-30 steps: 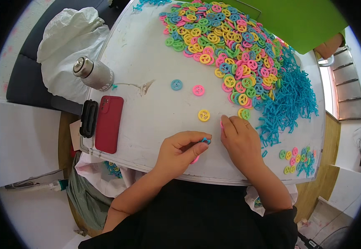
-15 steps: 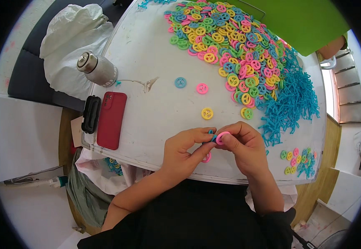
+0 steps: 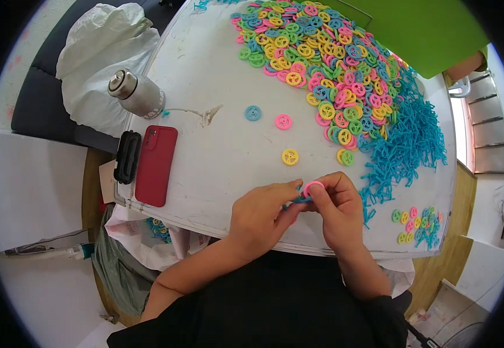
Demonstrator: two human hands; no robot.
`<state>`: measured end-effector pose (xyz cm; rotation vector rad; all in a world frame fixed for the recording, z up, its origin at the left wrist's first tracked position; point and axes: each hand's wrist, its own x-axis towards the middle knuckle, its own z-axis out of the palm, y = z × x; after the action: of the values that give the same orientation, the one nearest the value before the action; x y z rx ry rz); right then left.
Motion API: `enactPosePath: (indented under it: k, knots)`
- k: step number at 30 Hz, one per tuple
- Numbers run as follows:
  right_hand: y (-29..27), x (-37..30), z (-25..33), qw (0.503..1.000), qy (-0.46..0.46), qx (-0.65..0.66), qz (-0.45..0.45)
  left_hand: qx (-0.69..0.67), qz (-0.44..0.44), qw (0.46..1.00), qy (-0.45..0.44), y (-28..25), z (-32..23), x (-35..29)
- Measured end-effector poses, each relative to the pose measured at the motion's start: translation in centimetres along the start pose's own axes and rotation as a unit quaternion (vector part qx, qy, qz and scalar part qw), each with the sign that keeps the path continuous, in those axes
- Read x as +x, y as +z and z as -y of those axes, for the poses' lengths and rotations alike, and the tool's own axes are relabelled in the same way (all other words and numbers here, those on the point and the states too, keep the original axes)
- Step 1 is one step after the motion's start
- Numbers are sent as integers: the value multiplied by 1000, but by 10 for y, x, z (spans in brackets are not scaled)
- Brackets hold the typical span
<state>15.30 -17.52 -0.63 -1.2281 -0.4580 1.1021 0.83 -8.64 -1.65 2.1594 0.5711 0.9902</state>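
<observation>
Near the front edge of the table, my left hand (image 3: 261,216) pinches a small blue plastic piece (image 3: 301,200) between thumb and fingers. Close against it, my right hand (image 3: 343,210) holds a pink plastic wheel (image 3: 314,184) by its rim. Wheel and blue piece touch or overlap; whether they are joined I cannot tell. Just beyond my hands lies a yellow wheel (image 3: 290,156), with a pink wheel (image 3: 283,122) and a blue wheel (image 3: 253,113) farther off. A yellow and green wheel pair (image 3: 344,156) rests above my right hand.
A large heap of coloured wheels (image 3: 321,64) covers the far side, with blue plastic pieces (image 3: 405,133) piled at its right. Smaller groups of wheels (image 3: 409,226) sit at the near right. At left are a red phone (image 3: 157,168), a black case (image 3: 128,158) and a metal flask (image 3: 139,95).
My left hand has turned, and more of the blue piece shows below the pink wheel. Another pink ring under my left hand is now almost wholly hidden. My right hand has shifted slightly.
</observation>
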Motion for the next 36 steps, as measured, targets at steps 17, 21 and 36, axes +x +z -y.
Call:
enactPosePath:
  k: [17,21,36]
  knots:
    - [-24,1,31,899,-175,-370,154,-57,72,994,-65,-10,5,-1]
    - [-20,3,34,791,-285,-514,170,-49,86,987,-123,-9,3,-7]
    - [-49,-12,29,905,-11,-402,141,106,157,830,-524,-228,-13,-57]
